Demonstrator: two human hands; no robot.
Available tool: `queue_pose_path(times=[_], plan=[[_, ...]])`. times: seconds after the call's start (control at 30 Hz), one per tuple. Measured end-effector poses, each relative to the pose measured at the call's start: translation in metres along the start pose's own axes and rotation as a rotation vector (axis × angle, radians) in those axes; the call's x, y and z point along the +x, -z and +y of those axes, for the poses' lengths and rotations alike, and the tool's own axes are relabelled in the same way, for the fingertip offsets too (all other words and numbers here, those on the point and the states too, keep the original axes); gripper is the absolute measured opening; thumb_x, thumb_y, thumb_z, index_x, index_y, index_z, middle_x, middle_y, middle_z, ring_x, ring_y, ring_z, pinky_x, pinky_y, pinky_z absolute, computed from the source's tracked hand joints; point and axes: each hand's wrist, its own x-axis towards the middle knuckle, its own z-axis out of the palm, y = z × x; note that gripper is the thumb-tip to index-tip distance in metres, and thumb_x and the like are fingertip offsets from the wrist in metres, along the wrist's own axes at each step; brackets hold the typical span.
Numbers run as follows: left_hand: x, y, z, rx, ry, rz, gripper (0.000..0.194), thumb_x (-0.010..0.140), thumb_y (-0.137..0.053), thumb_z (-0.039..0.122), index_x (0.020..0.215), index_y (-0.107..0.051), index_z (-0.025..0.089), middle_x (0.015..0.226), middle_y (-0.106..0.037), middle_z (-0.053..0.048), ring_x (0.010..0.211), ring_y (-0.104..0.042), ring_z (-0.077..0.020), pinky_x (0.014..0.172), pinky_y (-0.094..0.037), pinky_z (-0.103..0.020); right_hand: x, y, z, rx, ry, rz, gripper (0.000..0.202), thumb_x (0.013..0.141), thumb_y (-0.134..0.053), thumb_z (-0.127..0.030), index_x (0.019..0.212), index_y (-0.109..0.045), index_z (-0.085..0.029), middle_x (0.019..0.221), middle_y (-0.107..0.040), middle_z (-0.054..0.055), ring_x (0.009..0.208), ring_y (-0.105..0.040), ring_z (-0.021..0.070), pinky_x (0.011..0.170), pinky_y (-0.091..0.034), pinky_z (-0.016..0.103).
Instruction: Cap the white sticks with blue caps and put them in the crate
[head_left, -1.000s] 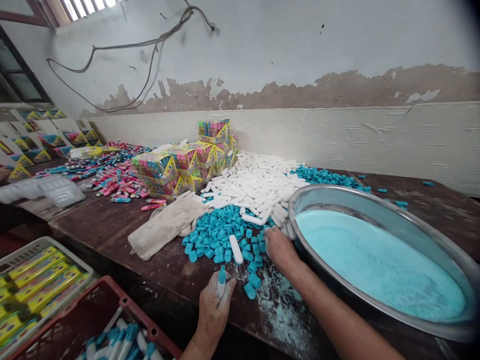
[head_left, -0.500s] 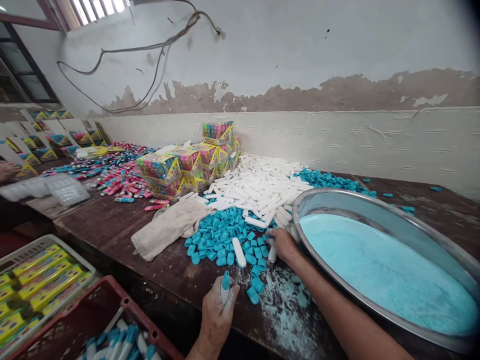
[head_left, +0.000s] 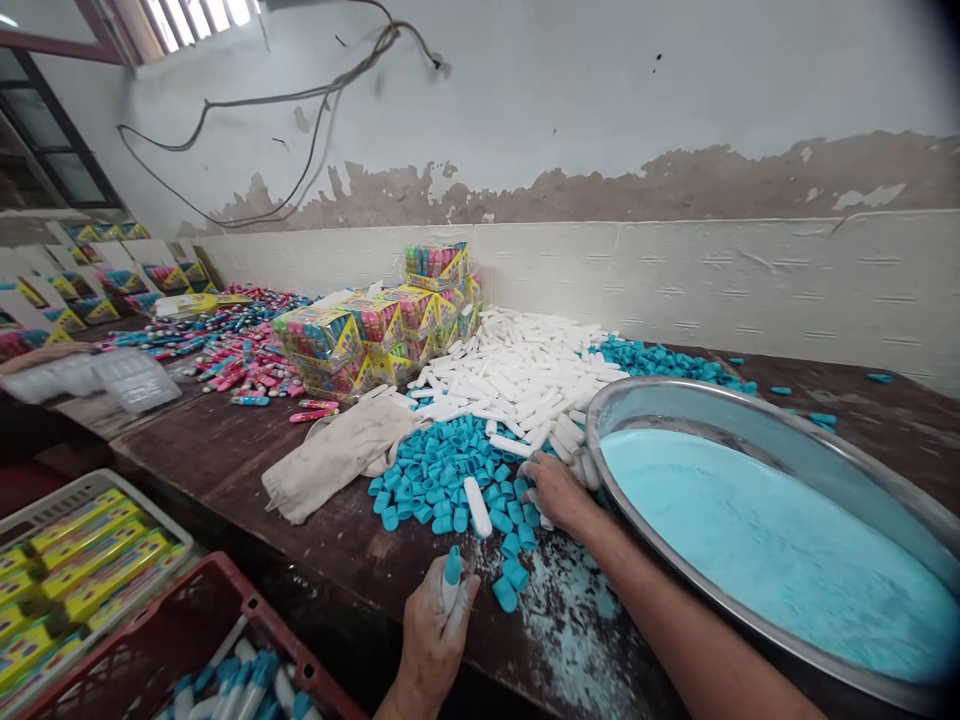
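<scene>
My left hand (head_left: 435,625), dusted with powder, is closed round a white tube with a blue tip (head_left: 451,575) that points up at the table's front edge. My right hand (head_left: 553,490) is bent down over the right side of a heap of blue caps (head_left: 450,465), close to the basin; a bit of white shows below its fingers, and what it grips is mostly hidden. A single white tube (head_left: 477,507) lies on the caps between my hands. Behind them spreads a pile of white tubes (head_left: 517,365).
A metal basin (head_left: 750,600) of pale blue powder fills the right. A cloth (head_left: 337,455), wrapped boxes (head_left: 319,335) and pink and blue pens (head_left: 251,360) lie left. A red crate (head_left: 225,580) and white basket (head_left: 146,500) stand lower left. Another person's arm (head_left: 45,355) shows far left.
My right hand has shifted slightly left and up over the caps, and the white tube below it is now mostly hidden. The other person's arm reaches further in. My left hand stays nearly still.
</scene>
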Motion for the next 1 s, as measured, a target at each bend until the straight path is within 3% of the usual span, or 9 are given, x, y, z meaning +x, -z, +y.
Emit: queue_pose_path(times=[0.17, 0.33, 0.5, 0.6, 0.7, 0.87, 1.0], plan=[[-0.001, -0.001, -0.003, 0.017, -0.014, -0.021, 0.019, 0.084, -0.044, 0.036, 0.085, -0.053, 0.019, 0.071, -0.061, -0.001, 0.065, -0.058, -0.0133, 0.062, -0.045, -0.021, -0.010, -0.001, -0.004, 0.032, 0.003, 0.060, 0.015, 0.057, -0.056, -0.005, 0.066, -0.057, -0.016, 0.078, -0.054, 0.003, 0.083, -0.048, 0.0186, 0.072, -0.035, 0.027], [0.003, 0.003, 0.005, -0.010, 0.050, -0.033, 0.025, 0.083, -0.043, 0.041, 0.081, -0.054, 0.018, 0.069, -0.061, -0.001, 0.062, -0.057, -0.0136, 0.059, -0.044, -0.021, -0.024, -0.004, -0.005, 0.190, -0.098, 0.054, 0.006, 0.067, -0.050, -0.018, 0.073, -0.050, -0.018, 0.058, -0.048, -0.003, 0.053, -0.047, 0.0114, 0.051, -0.038, 0.023], [0.015, 0.007, 0.030, -0.125, 0.142, -0.148, 0.028, 0.081, -0.047, 0.042, 0.087, -0.058, 0.017, 0.076, -0.063, -0.002, 0.070, -0.058, -0.0149, 0.065, -0.044, -0.021, -0.058, -0.002, -0.025, 0.806, -0.209, -0.093, 0.025, 0.062, -0.062, -0.036, 0.072, -0.050, -0.017, 0.051, -0.052, -0.005, 0.047, -0.050, 0.0107, 0.048, -0.041, 0.024], [0.020, 0.004, 0.039, -0.199, 0.159, -0.225, 0.029, 0.080, -0.049, 0.041, 0.090, -0.059, 0.015, 0.075, -0.063, -0.001, 0.069, -0.056, -0.0139, 0.064, -0.043, -0.021, -0.075, -0.007, -0.038, 0.990, -0.253, -0.148, 0.030, 0.056, -0.068, -0.039, 0.069, -0.052, -0.016, 0.050, -0.055, -0.004, 0.046, -0.050, 0.0103, 0.049, -0.040, 0.024], [0.019, 0.000, 0.037, -0.226, 0.167, -0.246, 0.029, 0.079, -0.051, 0.040, 0.089, -0.059, 0.014, 0.072, -0.062, 0.000, 0.066, -0.054, -0.0127, 0.062, -0.042, -0.019, -0.084, -0.015, -0.043, 0.990, -0.247, -0.157, 0.027, 0.056, -0.068, -0.036, 0.068, -0.052, -0.017, 0.049, -0.055, -0.004, 0.047, -0.050, 0.0108, 0.049, -0.041, 0.025], [0.013, 0.003, 0.034, -0.186, 0.157, -0.285, 0.027, 0.079, -0.050, 0.039, 0.085, -0.060, 0.015, 0.070, -0.060, 0.000, 0.064, -0.051, -0.0118, 0.059, -0.040, -0.018, -0.092, -0.019, -0.044, 0.804, -0.136, -0.164, 0.012, 0.062, -0.061, -0.025, 0.069, -0.053, -0.018, 0.050, -0.052, -0.005, 0.046, -0.048, 0.0102, 0.047, -0.038, 0.023], [0.009, 0.007, 0.039, -0.158, 0.120, -0.321, 0.024, 0.080, -0.049, 0.037, 0.077, -0.059, 0.015, 0.067, -0.057, 0.001, 0.062, -0.048, -0.0110, 0.059, -0.037, -0.018, -0.097, -0.020, -0.045, 0.783, -0.174, -0.151, 0.007, 0.062, -0.057, -0.022, 0.066, -0.052, -0.018, 0.051, -0.052, -0.004, 0.044, -0.048, 0.0104, 0.045, -0.038, 0.023]])
